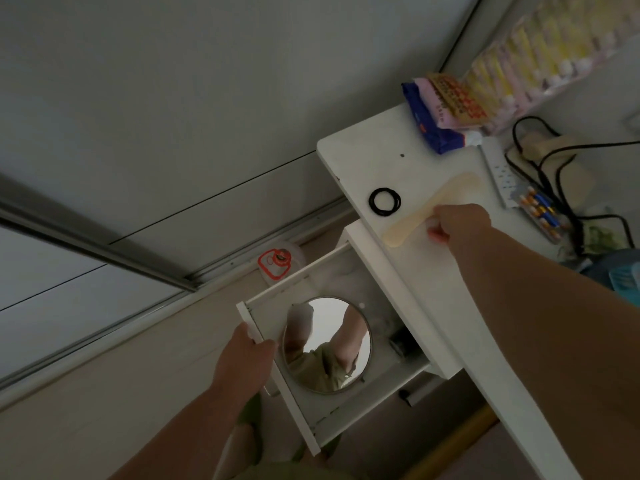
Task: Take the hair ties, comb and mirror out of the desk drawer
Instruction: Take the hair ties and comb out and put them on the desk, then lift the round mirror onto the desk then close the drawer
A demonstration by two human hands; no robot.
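Note:
The white desk drawer (304, 403) stands pulled open below the desk top (360, 157). A round mirror (327, 342) lies flat inside it. My left hand (244, 358) grips the drawer's front panel at its left end. Black hair ties (384, 201) lie in a small ring on the desk top. My right hand (457, 225) pinches the middle of a pale cream comb (433, 211), which rests on or just above the desk top, right of the hair ties.
A blue and pink packet (440, 112) sits at the desk's far end. A white power strip (498, 174), black cables (540, 157) and a clear box of pens (540, 211) crowd the right side. A round orange-marked container (277, 263) lies on the floor beyond the drawer.

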